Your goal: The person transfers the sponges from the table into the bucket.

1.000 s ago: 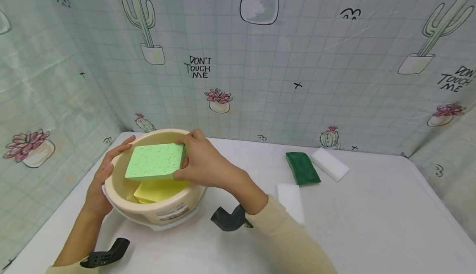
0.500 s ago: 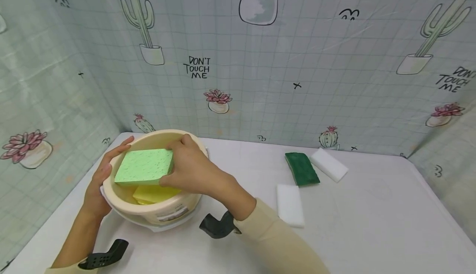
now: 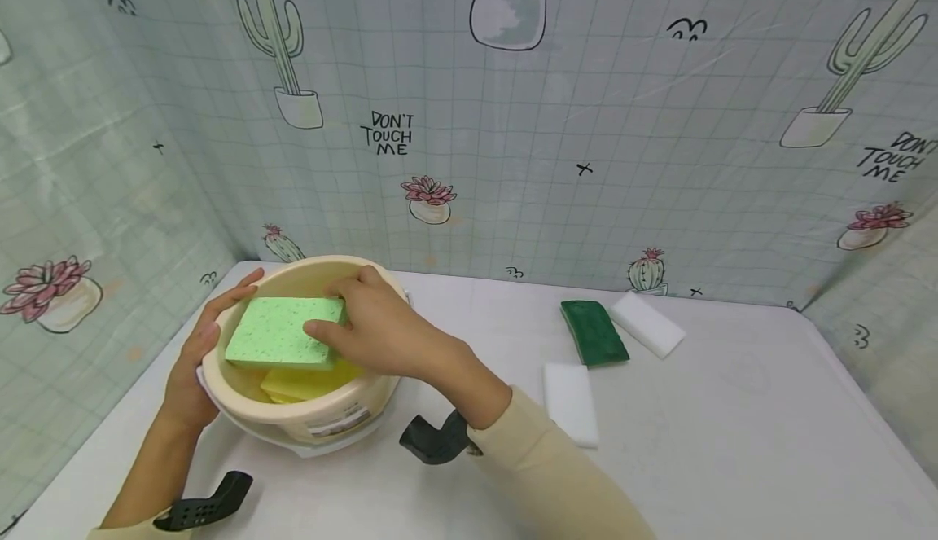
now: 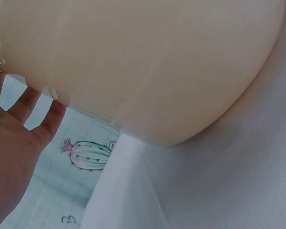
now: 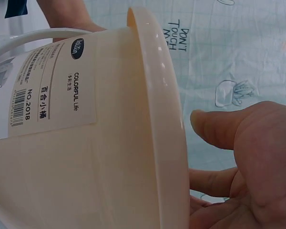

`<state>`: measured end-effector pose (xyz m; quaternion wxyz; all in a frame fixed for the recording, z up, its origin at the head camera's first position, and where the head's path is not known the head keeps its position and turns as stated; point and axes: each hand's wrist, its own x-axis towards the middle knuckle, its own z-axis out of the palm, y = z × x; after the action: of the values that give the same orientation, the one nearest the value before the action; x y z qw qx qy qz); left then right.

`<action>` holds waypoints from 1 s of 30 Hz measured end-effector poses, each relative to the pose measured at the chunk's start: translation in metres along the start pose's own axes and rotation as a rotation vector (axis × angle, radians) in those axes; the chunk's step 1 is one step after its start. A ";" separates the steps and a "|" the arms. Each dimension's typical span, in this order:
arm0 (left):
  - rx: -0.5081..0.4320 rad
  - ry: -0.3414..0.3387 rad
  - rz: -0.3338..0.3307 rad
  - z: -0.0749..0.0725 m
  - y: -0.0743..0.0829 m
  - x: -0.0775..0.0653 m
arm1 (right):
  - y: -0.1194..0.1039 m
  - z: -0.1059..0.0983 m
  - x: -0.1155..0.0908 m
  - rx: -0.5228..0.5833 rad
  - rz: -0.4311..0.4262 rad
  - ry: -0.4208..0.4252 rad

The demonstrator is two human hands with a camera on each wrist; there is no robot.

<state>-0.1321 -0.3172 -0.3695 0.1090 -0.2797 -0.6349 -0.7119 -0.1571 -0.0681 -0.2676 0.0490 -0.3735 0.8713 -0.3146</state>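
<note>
We find the light green sponge (image 3: 274,336) inside the cream bucket (image 3: 273,413), which stands on the white table (image 3: 733,410) at 8 o'clock of the head view. A yellow sponge (image 3: 300,385) shows beneath it, toward the bucket's 6 o'clock; we cannot tell whether the green sponge rests on it. The right hand (image 3: 374,328) reaches over the rim from 4 o'clock, its thumb extended and no pinch visible; its fingertips are partly hidden. The left hand (image 3: 192,369), at 9 o'clock, lays spread, nearly straight fingers against the bucket's outside. We judge the chief hazard to be uneven support: once released, the green sponge may tip or wedge against the wall. A fingertip catching its edge on withdrawal could drag it toward 4 o'clock. Should the right wrist knock the rim while the left hand's contact slackens, the bucket could rock. Toward 3 o'clock, well apart from the bucket, lie a dark green pad (image 3: 595,333), a slanted white pad (image 3: 648,324) and a nearer white pad (image 3: 570,404); the last sits near the right sleeve (image 3: 564,467), and a careless sweep could shift it.
</note>
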 end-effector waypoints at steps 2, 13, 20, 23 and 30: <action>0.000 0.000 -0.001 0.000 0.000 0.000 | 0.000 -0.001 0.000 -0.016 -0.004 0.001; -0.004 0.012 -0.017 0.001 0.000 0.003 | 0.003 -0.005 0.001 -0.028 -0.027 -0.012; -0.004 0.023 -0.020 0.001 0.001 0.001 | 0.004 -0.005 0.003 0.019 -0.032 -0.026; -0.001 0.016 -0.012 0.000 0.000 0.001 | 0.004 -0.004 0.003 0.026 -0.019 -0.024; 0.009 0.019 -0.011 -0.001 0.000 0.000 | 0.004 -0.003 0.002 0.045 -0.011 -0.017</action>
<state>-0.1321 -0.3177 -0.3693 0.1124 -0.2692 -0.6385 -0.7122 -0.1620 -0.0652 -0.2672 0.0629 -0.3798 0.8614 -0.3314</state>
